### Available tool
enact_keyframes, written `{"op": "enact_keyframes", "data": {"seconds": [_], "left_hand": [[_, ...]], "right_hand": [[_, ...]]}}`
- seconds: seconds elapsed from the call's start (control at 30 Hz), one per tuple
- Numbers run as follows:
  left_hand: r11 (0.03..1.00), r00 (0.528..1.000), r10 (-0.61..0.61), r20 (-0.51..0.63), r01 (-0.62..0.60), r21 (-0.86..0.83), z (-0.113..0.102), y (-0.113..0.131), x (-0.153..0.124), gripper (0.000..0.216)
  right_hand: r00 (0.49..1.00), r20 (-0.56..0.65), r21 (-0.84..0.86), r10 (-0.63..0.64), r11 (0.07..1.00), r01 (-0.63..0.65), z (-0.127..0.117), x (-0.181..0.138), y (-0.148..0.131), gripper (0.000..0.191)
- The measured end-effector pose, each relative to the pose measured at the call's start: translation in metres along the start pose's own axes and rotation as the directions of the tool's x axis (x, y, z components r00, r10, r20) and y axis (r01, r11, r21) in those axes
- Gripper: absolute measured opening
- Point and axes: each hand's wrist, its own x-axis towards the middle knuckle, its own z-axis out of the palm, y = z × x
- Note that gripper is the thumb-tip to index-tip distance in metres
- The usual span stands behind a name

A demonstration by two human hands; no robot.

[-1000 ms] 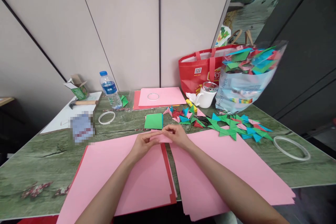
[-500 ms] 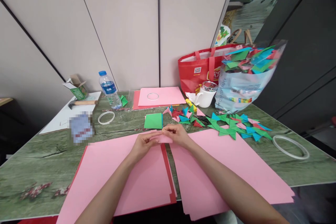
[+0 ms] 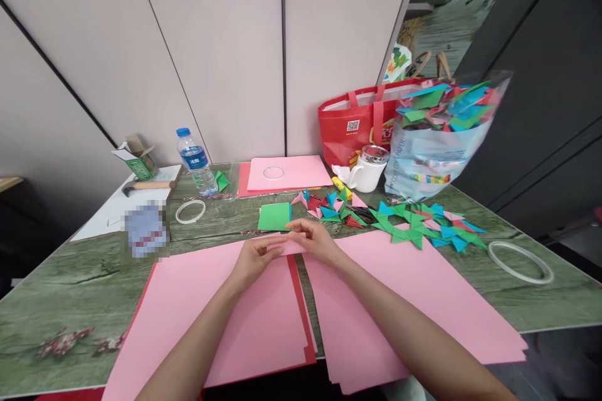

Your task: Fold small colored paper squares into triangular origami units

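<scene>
A small folded piece of pink paper [image 3: 293, 247] is held between my two hands, partly covered by the fingers. My left hand [image 3: 256, 257] pinches its left side, and my right hand [image 3: 313, 239] grips its right side and top edge. Beneath my arms lie two stacks of large pink sheets, the left stack [image 3: 188, 307] with red paper showing at its edges, the right stack [image 3: 385, 276] all pink. Just beyond my fingers rests a pile of green paper squares [image 3: 274, 217].
Folded paper pieces [image 3: 329, 205] and joined star-like rings [image 3: 409, 222] lie behind on the right. Farther back stand a water bottle [image 3: 195, 160], a white mug [image 3: 369, 169], a red bag [image 3: 338, 131] and a plastic bag of folded pieces [image 3: 427, 156]. A hammer [image 3: 150, 185] lies left.
My right hand's fingers have shifted slightly on the folded pink paper. Both hands stay in nearly the same place, and the other things have not moved.
</scene>
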Motion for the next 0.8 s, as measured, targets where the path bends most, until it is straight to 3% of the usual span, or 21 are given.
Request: {"op": "enact_keyframes", "data": {"seconds": [0.2, 0.47, 0.8], "left_hand": [[1.0, 1.0, -0.011, -0.021, 0.01, -0.018, -0.0014, -0.0027, 0.001, 0.025], [0.995, 0.999, -0.035, -0.037, 0.032, -0.098, -0.0013, -0.0036, -0.0001, 0.027], [1.0, 0.991, 0.015, -0.133, -0.012, 0.019, 0.0013, 0.0013, -0.0013, 0.023]], "right_hand": [[0.991, 0.11, 0.065, 0.079, 0.994, -0.087, -0.0014, -0.0025, 0.0, 0.051], [0.987, 0.107, 0.134, 0.121, 0.982, -0.135, -0.0001, -0.0022, -0.0065, 0.041], [0.975, 0.104, 0.286, 0.197, 0.933, -0.219, 0.0031, -0.0029, -0.0034, 0.032]]}}
